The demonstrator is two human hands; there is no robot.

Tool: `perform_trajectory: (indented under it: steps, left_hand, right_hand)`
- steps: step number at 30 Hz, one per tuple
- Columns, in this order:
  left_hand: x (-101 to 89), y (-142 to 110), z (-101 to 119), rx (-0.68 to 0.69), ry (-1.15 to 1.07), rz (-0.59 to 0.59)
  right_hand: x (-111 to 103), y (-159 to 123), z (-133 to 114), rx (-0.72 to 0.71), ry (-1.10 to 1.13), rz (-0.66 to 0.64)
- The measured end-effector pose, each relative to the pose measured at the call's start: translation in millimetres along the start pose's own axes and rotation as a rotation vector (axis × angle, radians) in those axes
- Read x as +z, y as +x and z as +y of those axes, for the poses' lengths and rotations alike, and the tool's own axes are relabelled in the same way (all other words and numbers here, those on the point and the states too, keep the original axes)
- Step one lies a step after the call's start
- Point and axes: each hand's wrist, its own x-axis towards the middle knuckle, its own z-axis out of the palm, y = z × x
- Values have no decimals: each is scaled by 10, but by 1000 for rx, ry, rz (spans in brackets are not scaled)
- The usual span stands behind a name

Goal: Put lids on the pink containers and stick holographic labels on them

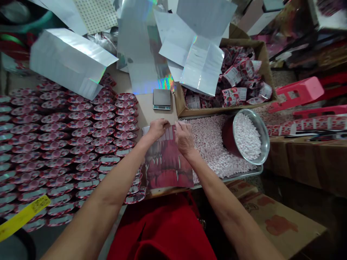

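Note:
A printed sheet [165, 162] with a picture of teeth and red gums lies at the table's front edge. My left hand [158, 130] is over its upper left part, thumb and fingers pinched together. Close by on the right, my right hand [184, 136] is also closed, fingertips near the sheet's upper edge. Pale strips [168, 134] show on the sheet between the hands. Whatever the fingertips grip is too small to make out. Just beyond the hands sits a small digital scale [162, 98].
Right of the sheet, a metal tray [241, 174] holds white pellets and a tilted metal bowl [267, 144] full of them. A cardboard box [267, 65] of printed packets stands behind. Rows of red printed pouches [81, 137] fill the left. Silvery sheets [143, 50] lie at the back.

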Motion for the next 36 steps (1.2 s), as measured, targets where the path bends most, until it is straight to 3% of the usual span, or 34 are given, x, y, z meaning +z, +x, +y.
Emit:
perform_trajectory:
  steps: [5, 12, 16, 19, 21, 23, 27, 30, 33, 36]
  left_hand:
    - [-6, -51, 4, -46, -89, 18]
    - [-32, -158, 40, -167, -60, 20]
    - [-79, -162, 125, -143, 22, 72]
    - [-95, -260, 179, -98, 0, 241]
    - [-92, -475, 195, -123, -115, 386]
    - [-82, -830, 196, -246, -364, 422]
    - [-88, -1722, 206, -607, -1158, 153]
    - [-147, -2224, 221, -718, -1552, 54]
    - [-226, -2473, 185, -692, -1631, 175]
    - [-280, -2605, 85, -704, -1546, 290]
  right_hand:
    - [130, 26, 16, -34, -105, -110]
    - [42, -399, -26, -134, -99, -62]
    - [-258, -655, -178, 2, 8, 1]
    - [-543, -813, -414, 219, 256, 57]
    - [-711, -893, -611, 420, 542, 51]
    - [-834, -949, -810, 617, 858, 8]
    - [-918, -1008, -1145, 843, 1251, -84]
    - [-859, -1034, -1330, 885, 1312, -144]
    - [-748, -1072, -1458, 908, 1319, -204]
    - [-618, -1139, -1545, 917, 1292, -277]
